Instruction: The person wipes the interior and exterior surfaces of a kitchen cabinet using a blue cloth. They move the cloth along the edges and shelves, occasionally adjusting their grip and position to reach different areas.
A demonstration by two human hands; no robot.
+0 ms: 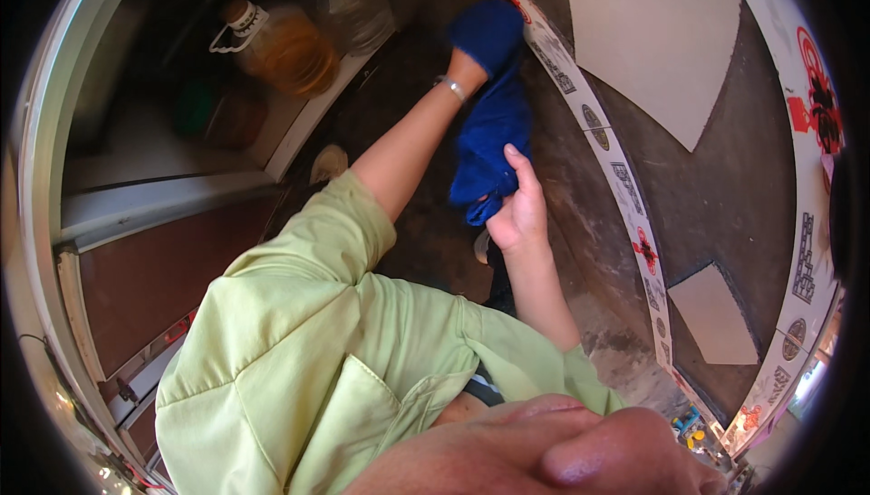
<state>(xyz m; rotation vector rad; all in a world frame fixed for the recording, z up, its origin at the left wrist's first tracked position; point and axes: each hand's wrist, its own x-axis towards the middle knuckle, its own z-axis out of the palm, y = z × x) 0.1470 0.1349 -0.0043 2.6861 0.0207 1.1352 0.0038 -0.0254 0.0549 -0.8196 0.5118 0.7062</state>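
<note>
A long blue cloth item, perhaps a sleeve or a towel, stretches between my hands. Its upper end covers my left hand, hiding the fingers; a silvery bracelet circles that wrist. The covered hand lies over or against the white patterned edge strip; whether they touch is unclear. Lower down, my right hand grips the bunched lower end of the blue cloth, its thumb extended along the fabric and its other fingers partly hidden.
At the upper left, a large bottle of amber liquid and a clear bottle with a red top stand on a white-edged shelf. Pale sheets lie on the dark surface between the patterned strips at right.
</note>
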